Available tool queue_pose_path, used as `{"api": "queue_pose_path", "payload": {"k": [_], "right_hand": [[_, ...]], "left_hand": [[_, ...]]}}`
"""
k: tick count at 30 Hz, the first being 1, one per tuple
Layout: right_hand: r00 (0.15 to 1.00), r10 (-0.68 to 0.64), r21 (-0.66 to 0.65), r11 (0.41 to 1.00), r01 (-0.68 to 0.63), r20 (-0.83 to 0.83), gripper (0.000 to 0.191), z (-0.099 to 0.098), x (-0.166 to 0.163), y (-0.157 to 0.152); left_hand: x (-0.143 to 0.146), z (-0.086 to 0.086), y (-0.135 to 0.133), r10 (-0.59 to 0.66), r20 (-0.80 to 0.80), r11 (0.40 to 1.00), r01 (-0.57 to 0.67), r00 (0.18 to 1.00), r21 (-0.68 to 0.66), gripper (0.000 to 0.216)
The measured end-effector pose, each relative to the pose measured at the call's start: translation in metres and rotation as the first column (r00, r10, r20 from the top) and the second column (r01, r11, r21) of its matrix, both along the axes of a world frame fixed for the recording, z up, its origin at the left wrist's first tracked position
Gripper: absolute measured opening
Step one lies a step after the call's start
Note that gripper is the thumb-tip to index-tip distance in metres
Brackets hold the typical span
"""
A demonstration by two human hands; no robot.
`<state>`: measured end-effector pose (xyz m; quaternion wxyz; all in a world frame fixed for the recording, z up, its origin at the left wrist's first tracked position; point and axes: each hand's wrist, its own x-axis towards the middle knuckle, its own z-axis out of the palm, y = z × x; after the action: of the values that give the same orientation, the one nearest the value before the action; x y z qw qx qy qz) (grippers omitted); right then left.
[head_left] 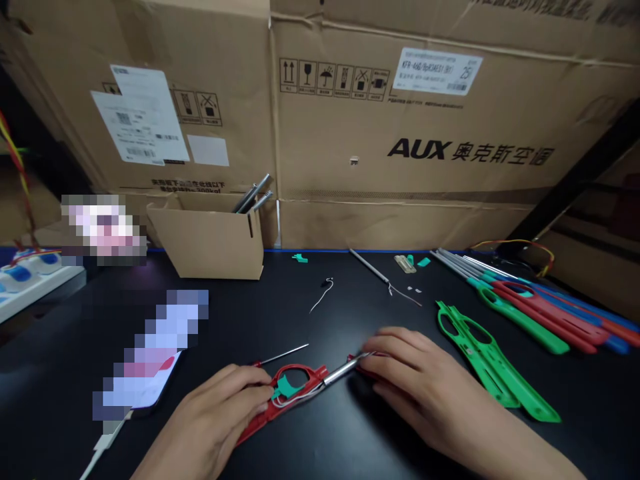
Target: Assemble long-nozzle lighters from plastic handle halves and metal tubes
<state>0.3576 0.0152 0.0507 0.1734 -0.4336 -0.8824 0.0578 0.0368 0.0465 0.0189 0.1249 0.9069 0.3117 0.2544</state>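
Observation:
My left hand grips the lower part of an opened red stick lighter shell, low in the middle of the view. A teal trigger and a thin white wire lie in the shell. From its front end a silver metal tube runs up towards my right hand. The right fingers are curled over a red plastic piece, mostly hidden beneath them, by the tube's far end. Just beyond my left fingers lies a small screwdriver with a red handle.
Green shell halves and a pile of coloured stick lighters lie at right. Behind are a loose tube, a wire and teal bits. A cardboard bin holds tubes; a phone lies at left.

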Motion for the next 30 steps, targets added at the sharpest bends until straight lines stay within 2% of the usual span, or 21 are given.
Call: {"api": "queue_pose_path", "payload": {"k": [7,11,16,21,27,30], "right_hand": [[0.992,0.121,-0.208,0.972,-0.113,0.025,0.024,0.002,-0.02,0.038],[0.985,0.172,-0.231,0.958,-0.171,-0.018,0.021,0.008,-0.018,0.044],[0.977,0.21,-0.237,0.948,-0.212,-0.037,0.022,0.012,-0.018,0.05],[0.97,0.239,-0.225,0.944,-0.243,-0.042,0.025,0.009,-0.018,0.056],[0.965,0.252,-0.227,0.938,-0.261,-0.069,0.027,0.006,-0.015,0.062],[0.963,0.257,-0.232,0.935,-0.268,-0.075,0.026,0.005,-0.014,0.064]], "left_hand": [[-0.002,-0.001,0.002,0.002,-0.027,0.999,-0.003,1.0,-0.038,0.024],[0.001,0.002,0.002,0.008,0.002,0.998,-0.008,1.0,-0.061,0.025],[0.007,0.013,0.0,0.031,-0.056,0.996,-0.035,0.998,-0.082,0.015],[0.01,0.021,-0.003,0.072,-0.134,0.997,-0.069,0.988,0.021,0.013],[0.016,0.022,-0.009,0.138,-0.119,0.947,-0.096,0.983,0.306,0.044],[0.016,0.014,-0.011,0.178,-0.096,0.951,-0.146,0.979,0.273,0.032]]}}
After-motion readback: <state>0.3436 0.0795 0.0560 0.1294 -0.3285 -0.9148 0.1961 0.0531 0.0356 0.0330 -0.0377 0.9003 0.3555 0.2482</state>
